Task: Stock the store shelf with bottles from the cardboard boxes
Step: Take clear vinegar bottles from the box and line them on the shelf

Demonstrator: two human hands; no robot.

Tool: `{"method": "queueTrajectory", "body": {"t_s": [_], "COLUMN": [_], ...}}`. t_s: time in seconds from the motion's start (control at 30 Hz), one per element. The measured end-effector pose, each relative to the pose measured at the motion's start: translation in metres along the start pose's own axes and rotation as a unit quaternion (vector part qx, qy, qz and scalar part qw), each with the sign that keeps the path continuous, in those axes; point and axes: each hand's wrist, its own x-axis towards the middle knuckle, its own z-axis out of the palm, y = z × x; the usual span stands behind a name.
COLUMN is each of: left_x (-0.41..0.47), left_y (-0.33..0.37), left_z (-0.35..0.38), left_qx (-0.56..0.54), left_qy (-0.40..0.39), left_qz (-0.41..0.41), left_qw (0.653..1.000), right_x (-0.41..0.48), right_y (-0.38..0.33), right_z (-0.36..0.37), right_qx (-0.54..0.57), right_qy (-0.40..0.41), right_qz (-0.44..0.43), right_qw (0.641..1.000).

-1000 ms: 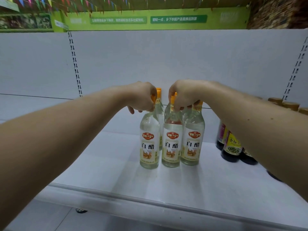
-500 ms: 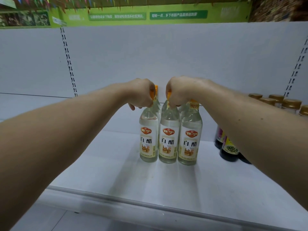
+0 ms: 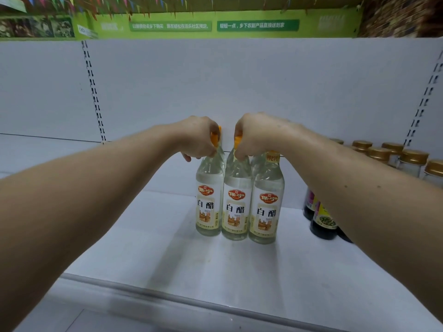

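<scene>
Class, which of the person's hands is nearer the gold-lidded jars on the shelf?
Right. The right hand grips a vinegar bottle left of the gold-lidded jars; the left hand is farther left.

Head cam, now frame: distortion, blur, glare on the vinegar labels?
Head view: labels on the vinegar bottles read sharp, no glare; head view: soft shadows fall toward the camera on the shelf; head view: wide-angle stretches the forearms and splays the slotted uprights; gold-capped jars at the right edge look softer.

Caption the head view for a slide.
Left hand and right hand grip orange caps of vinegar bottles standing on a white shelf beside dark sauce bottles.
</scene>
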Motion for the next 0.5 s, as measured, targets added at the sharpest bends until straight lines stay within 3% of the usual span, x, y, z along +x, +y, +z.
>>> {"method": "queueTrajectory", "body": {"t_s": [0.3,0.5], "left_x": [-0.009,-0.022], "left_y": [0.000,0.000], "left_z": [0.007,0.016], "left_qx": [-0.019,-0.051], "left_qy": [0.028,0.080], "left_qz": [-0.002,-0.007], "left_qw": [0.999,0.995], "right_x": [-0.009,-0.017], "right_y": [-0.003,-0.007], "right_z": [0.001,0.008], "right_qx": [-0.024,-0.085], "right_qy": [0.011,0.104], "right_qz": [0.008,0.007], "right_qw": [1.000,0.991]}}
